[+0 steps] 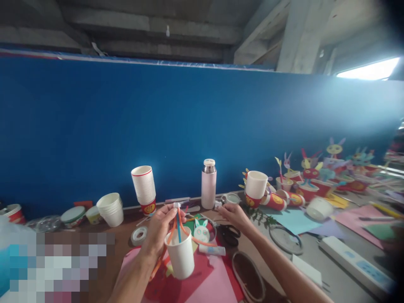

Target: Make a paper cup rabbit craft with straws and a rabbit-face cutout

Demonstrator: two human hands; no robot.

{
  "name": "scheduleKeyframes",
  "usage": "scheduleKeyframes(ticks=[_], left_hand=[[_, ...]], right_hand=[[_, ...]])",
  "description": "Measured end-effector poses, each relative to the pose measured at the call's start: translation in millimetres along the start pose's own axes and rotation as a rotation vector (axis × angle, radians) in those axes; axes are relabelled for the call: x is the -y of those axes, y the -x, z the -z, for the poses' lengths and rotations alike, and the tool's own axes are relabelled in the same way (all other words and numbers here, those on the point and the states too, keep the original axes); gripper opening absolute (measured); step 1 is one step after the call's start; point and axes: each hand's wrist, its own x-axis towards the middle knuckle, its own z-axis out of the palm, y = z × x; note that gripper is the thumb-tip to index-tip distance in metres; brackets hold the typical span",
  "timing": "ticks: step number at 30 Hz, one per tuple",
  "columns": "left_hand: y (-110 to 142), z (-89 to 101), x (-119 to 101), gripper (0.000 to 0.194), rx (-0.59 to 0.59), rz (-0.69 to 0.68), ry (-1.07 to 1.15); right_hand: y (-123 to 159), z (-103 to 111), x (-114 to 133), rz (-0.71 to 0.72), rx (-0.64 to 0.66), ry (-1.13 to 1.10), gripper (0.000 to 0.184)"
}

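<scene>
My left hand (155,229) pinches the top of a blue stick (179,229), where a small white piece sits at its tip. Long orange strips (183,227) hang from that same spot, some down past my palm. The stick's lower end is inside a white paper cup (181,259), which stands on red and pink paper. Off to the right, my right hand (232,214) is closed at the fingertips, with a tiny whitish bit beside them that I cannot make out. A rabbit-face cutout (201,232) and a glue stick (212,250) lie between my hands.
A pink thermos (208,187) stands behind, with stacked paper cups (143,185) to its left. Black scissors (230,235), a tape roll (139,236) and an oval dark-centred object (248,273) lie near my hands. A power strip (355,265) and paper-cup figures (311,174) are at right.
</scene>
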Motion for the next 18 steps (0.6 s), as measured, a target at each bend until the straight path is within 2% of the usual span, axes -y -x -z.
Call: scheduleKeyframes(ticks=[3,8,10,12,18], left_hand=[[1,7.7,-12,0.016,-0.047,-0.062,0.019],[7,18.4,-37,0.018,-0.114,-0.189,0.002],[9,19.5,-44,0.017,-0.168,-0.281,-0.007],[12,20.3,-50,0.017,-0.275,-0.395,-0.024],[12,28.8,-61,0.013,-0.466,-0.661,-0.048]], right_hand=[[-3,-2,1,0.021,0.006,0.033,0.033],[1,-18,-1,0.043,0.015,0.118,0.026],[4,-23,-1,0.048,0.017,0.167,0.024],[5,-24,-2,0.054,0.017,0.221,0.022],[7,-17,-7,0.032,0.009,0.379,0.02]])
